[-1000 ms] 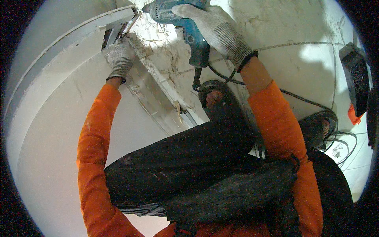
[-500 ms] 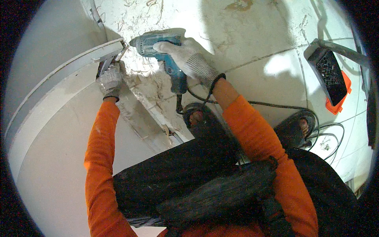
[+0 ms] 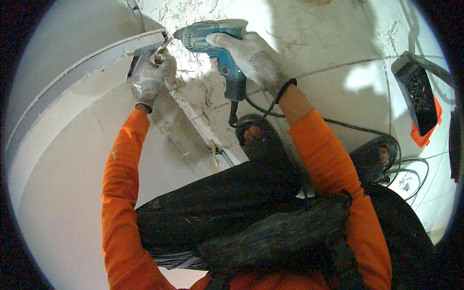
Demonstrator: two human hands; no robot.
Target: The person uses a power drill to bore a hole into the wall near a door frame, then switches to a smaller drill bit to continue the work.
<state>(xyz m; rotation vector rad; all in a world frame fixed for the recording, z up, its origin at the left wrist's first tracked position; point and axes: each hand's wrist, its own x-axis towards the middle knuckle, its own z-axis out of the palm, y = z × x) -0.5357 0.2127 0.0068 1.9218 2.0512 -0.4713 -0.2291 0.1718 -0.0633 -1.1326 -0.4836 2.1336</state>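
My right hand (image 3: 258, 60), in a pale knitted glove, grips a teal corded power drill (image 3: 195, 37) from behind. The drill's nose points left, close to the end of a long white panel edge (image 3: 92, 63). My left hand (image 3: 152, 79), gloved alike, is closed at that end of the panel, just below the drill's nose. Its fingers are around a thin metal piece (image 3: 141, 59) that juts up toward the nose. Part of this piece is hidden by the glove, and the drill's tip is too small to make out clearly.
A black open box of screws (image 3: 419, 99) stands at the right, with an orange piece (image 3: 437, 118) beneath it. The drill's black cord (image 3: 348, 124) runs over the tiled floor past my feet. Shavings and debris (image 3: 193, 72) lie beyond the panel's end.
The view has shifted, so the hands, drill and box appear farther right and a little higher. Both hands keep their grips, with the drill's nose still beside the panel's end.
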